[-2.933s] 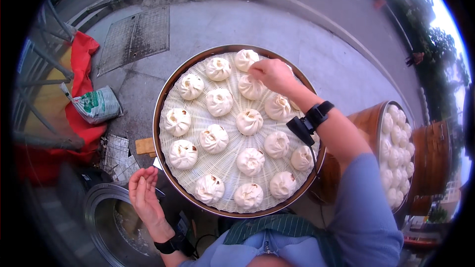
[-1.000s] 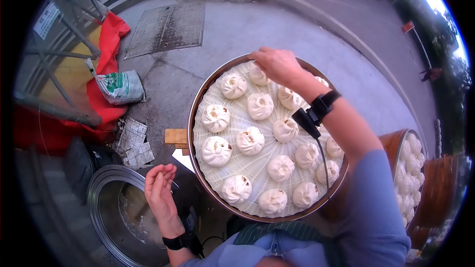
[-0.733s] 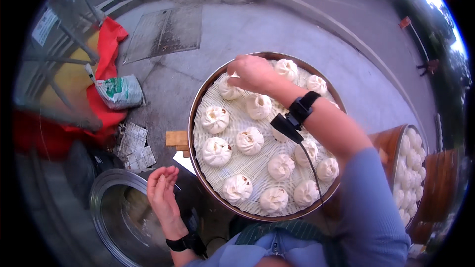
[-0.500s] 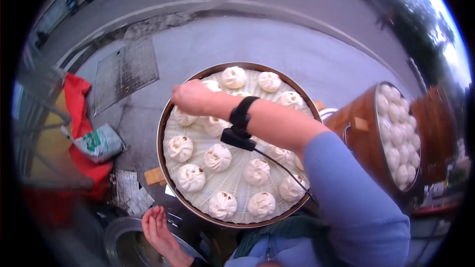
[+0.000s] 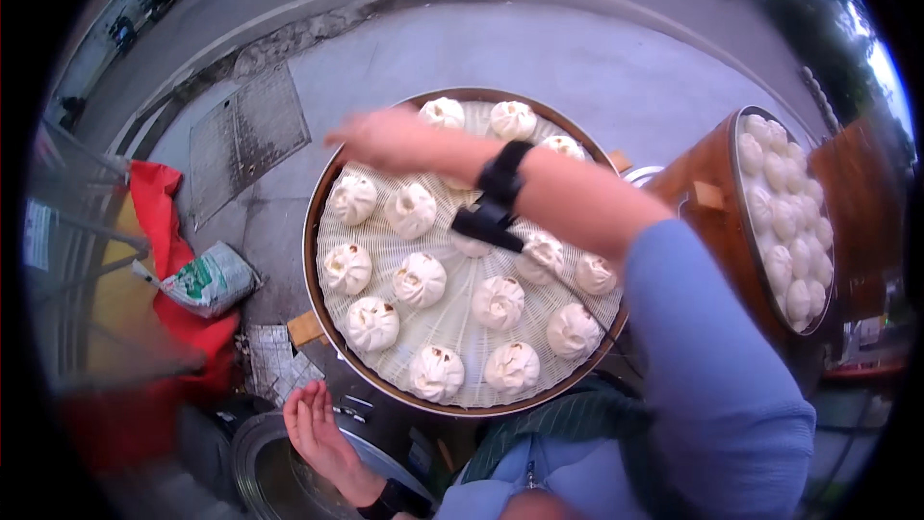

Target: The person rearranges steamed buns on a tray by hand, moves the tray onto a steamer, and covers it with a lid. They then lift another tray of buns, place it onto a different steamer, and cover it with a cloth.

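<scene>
In front of me a wide round steamer (image 5: pixel 315 313) holds several pleated steamed buns (image 5: pixel 419 279) on a pale woven mesh liner (image 5: pixel 409 332). Some buns show brown filling at the top. My right hand (image 5: pixel 377 140) reaches across the steamer to its far left rim, over the buns there; motion smears its fingers, so I cannot tell whether they grip anything. A black band with a small box and a cable (image 5: pixel 496 197) sits on that wrist. Low at the left, my left hand (image 5: pixel 322 438) is open, palm up and holding nothing, beside a metal pot (image 5: pixel 258 453).
At the right stands a wooden steamer (image 5: pixel 707 159) filled with smooth white buns (image 5: pixel 784 221). To the left lie a red cloth (image 5: pixel 157 202) and a green-and-white bag (image 5: pixel 212 279). Pavement (image 5: pixel 539 48), a metal cover (image 5: pixel 248 144) and a road lie beyond.
The view has shifted, so the steamer appears higher. My right hand, a closed fist before, now blurs with its fingers reaching left past the rim. My left hand stays open.
</scene>
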Tool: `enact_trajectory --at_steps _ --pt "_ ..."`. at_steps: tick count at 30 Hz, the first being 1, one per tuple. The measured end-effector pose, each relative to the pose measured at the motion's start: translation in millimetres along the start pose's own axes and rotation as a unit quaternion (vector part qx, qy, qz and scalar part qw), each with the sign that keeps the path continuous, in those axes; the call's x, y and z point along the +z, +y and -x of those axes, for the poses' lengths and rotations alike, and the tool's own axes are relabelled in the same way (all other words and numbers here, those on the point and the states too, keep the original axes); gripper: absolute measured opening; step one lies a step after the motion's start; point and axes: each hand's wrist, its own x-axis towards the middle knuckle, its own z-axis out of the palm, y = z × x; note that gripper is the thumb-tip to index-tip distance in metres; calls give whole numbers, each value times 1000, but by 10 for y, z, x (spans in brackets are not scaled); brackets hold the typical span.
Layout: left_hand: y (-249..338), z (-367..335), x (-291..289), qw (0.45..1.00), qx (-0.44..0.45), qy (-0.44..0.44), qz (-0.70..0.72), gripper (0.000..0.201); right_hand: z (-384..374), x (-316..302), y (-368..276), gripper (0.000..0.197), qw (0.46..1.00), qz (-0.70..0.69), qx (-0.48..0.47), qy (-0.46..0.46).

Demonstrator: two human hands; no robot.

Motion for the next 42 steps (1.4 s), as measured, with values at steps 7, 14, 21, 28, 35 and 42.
enact_trajectory --at_steps 7,14,21,28,35,42 --pt "-12 -39 83 1000 0 -2 8 23 467 -436 986 17 974 101 204 13" --pt "-24 20 151 1000 -9 -4 3 22 361 -160 997 19 977 115 179 2" --pt "-13 130 69 1000 -11 18 -7 23 288 -92 1084 21 963 182 189 -57" --pt "-61 90 25 1000 -18 8 -13 27 865 -930 631 27 976 29 175 127" --pt "-454 -242 203 998 -51 -34 -32 40 2682 -1174 840 43 911 -52 353 205" --pt "-657 -642 250 993 -102 -60 16 43 3482 -509 921 64 685 -287 604 290"
